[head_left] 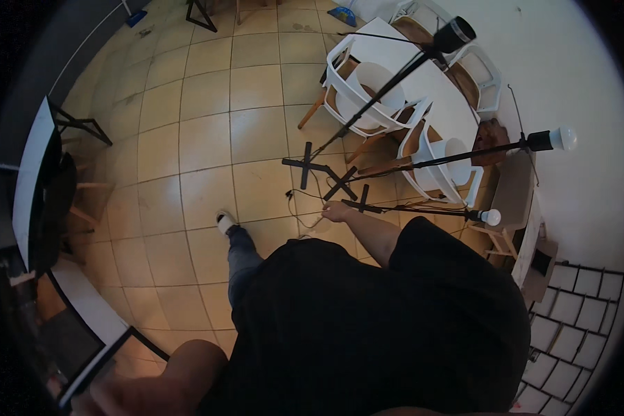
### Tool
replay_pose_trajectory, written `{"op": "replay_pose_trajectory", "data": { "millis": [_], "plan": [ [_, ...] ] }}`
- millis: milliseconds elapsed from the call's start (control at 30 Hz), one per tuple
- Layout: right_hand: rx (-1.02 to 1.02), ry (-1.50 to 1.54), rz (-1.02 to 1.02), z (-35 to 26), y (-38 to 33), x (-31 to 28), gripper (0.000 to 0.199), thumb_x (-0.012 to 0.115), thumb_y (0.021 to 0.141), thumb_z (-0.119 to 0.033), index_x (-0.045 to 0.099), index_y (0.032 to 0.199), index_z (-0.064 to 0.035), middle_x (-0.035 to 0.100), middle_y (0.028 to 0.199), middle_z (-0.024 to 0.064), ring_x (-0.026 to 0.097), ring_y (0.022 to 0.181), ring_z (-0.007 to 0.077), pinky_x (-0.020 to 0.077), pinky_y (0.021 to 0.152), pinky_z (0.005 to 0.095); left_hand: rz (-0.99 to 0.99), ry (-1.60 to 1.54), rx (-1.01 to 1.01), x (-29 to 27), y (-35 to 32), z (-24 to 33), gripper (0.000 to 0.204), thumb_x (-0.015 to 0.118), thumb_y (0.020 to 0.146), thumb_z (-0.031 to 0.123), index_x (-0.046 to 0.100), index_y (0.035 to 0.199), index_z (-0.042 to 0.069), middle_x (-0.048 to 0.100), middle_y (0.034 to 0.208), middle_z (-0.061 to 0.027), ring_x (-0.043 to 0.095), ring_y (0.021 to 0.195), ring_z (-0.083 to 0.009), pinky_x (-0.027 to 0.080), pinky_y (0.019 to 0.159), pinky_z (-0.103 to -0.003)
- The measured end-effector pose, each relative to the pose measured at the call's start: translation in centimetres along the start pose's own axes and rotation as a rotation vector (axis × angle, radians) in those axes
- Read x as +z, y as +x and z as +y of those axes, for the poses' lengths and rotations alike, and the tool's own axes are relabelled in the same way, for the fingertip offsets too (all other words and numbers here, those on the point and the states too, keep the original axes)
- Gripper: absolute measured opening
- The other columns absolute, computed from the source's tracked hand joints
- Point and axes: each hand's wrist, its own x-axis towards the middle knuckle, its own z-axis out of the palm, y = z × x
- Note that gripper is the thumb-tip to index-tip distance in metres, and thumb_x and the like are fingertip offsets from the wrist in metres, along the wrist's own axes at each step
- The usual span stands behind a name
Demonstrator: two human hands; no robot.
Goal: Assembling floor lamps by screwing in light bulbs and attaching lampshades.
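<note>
My right hand (pixel 335 211) reaches low over the tiled floor, its fingers closed on a thin pale cord (pixel 317 222). The cord loops toward a small dark plug (pixel 289 195) lying on the tiles. Close by are the black cross-shaped feet of three lamp stands. One stand carries a black lamp head (pixel 454 35); another ends in a large white bulb (pixel 565 139), and the nearest in a smaller white bulb (pixel 491 217). At the lower left, my left hand (pixel 118 395) is smeared and dim beside a dark-edged panel, its fingers unclear.
White armchairs (pixel 371 104) with wooden legs surround a white table (pixel 416 66) at the upper right. A black wire grid (pixel 579 326) is at the lower right. Along the left stand a white-topped table (pixel 32 180) and dark chairs. My foot (pixel 224 222) rests on the tiles.
</note>
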Motion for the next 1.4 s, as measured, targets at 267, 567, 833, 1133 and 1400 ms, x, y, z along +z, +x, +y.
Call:
{"op": "replay_pose_trajectory", "data": {
  "millis": [267, 567, 833, 1133, 1400],
  "plan": [
    [0.239, 0.412, 0.001, -7.7, -1.3, -1.0, 0.046, 0.061, 0.094, -0.037, 0.057, 0.13, -0.0088, 0.065, 0.113, 0.0144, 0.068, 0.083, 0.0201, 0.0568, 0.071, 0.0324, 0.147, -0.012, -0.561, -19.3, -1.2, -25.5, 0.012, 0.072, 0.086, 0.013, 0.061, 0.084, 0.008, 0.059, 0.088, -0.0066, 0.054, 0.092, -0.0245, 0.044, 0.082, -0.039],
    [0.361, 0.783, 0.165, -12.4, 6.1, -0.9, 0.046, 0.066, 0.09, -0.038, 0.06, 0.126, -0.0097, 0.068, 0.104, 0.0143, 0.068, 0.075, 0.0235, 0.0562, 0.062, 0.0357, -0.463, -0.018, -1.173, -12.3, -0.6, -52.8, 0.017, 0.055, 0.1, 0.009, 0.067, 0.101, -0.003, 0.071, 0.1, -0.0125, 0.066, 0.086, -0.0149, 0.052, 0.076, -0.028],
    [0.476, 1.134, 0.406, -13.7, 16.6, -11.6, 0.053, 0.062, 0.09, -0.043, 0.058, 0.127, -0.0048, 0.068, 0.1, 0.0153, 0.067, 0.071, 0.0227, 0.0568, 0.06, 0.0358, -1.302, 0.252, -1.465, -17.2, -11.4, -75.0, 0.033, 0.053, 0.101, 0.026, 0.066, 0.101, -0.004, 0.072, 0.087, -0.0131, 0.069, 0.075, -0.0189, 0.054, 0.068, -0.03],
    [0.333, 1.593, 0.758, -16.3, 18.3, -25.4, 0.052, 0.058, 0.095, -0.042, 0.054, 0.131, -0.005, 0.064, 0.111, 0.0146, 0.068, 0.085, 0.0216, 0.0543, 0.071, 0.0341, -1.519, 0.787, -1.897, -21.5, -6.9, -93.5, 0.044, 0.051, 0.098, 0.036, 0.061, 0.119, -0.001, 0.07, 0.1, -0.011, 0.067, 0.078, -0.0213, 0.054, 0.066, -0.037],
    [0.808, 2.467, 0.846, -16.4, 18.8, -22.8, 0.052, 0.055, 0.095, -0.04, 0.048, 0.135, -0.0078, 0.062, 0.122, 0.0141, 0.066, 0.096, 0.0252, 0.0527, 0.081, 0.0364, -1.942, 0.443, -0.821, -0.8, -9.2, -111.5, 0.045, 0.053, 0.097, 0.036, 0.066, 0.106, -0.006, 0.069, 0.1, -0.0259, 0.066, 0.095, -0.04, 0.052, 0.084, -0.045]
  ]
}}
